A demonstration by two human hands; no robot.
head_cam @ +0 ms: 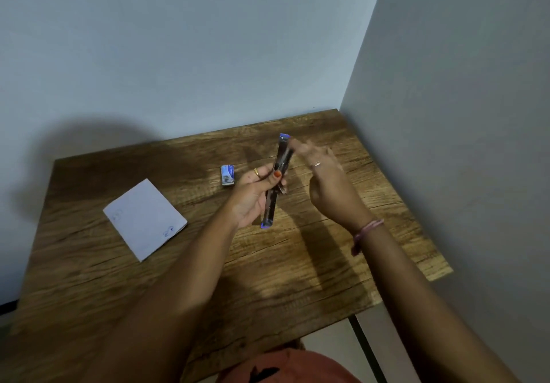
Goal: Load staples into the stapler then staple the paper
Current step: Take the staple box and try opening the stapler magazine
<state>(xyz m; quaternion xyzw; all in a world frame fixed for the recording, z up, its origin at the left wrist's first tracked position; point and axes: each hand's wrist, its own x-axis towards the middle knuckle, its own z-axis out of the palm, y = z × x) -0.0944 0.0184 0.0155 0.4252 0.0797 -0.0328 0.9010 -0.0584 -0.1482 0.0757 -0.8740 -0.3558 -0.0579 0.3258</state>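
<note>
My left hand grips a dark stapler that is swung fully open into one long strip, held above the wooden table. Its blue-tipped ends point away from me and toward me. My right hand is beside the stapler's far half, fingers spread and blurred, fingertips touching or almost touching its upper end. A small blue-and-white staple box lies on the table just left of my left hand. The folded white paper lies flat at the left. I cannot make out any staples in the stapler.
The table sits in a corner, with walls behind it and along its right side. A dark metal table leg shows at the lower right. My orange clothing is at the bottom edge.
</note>
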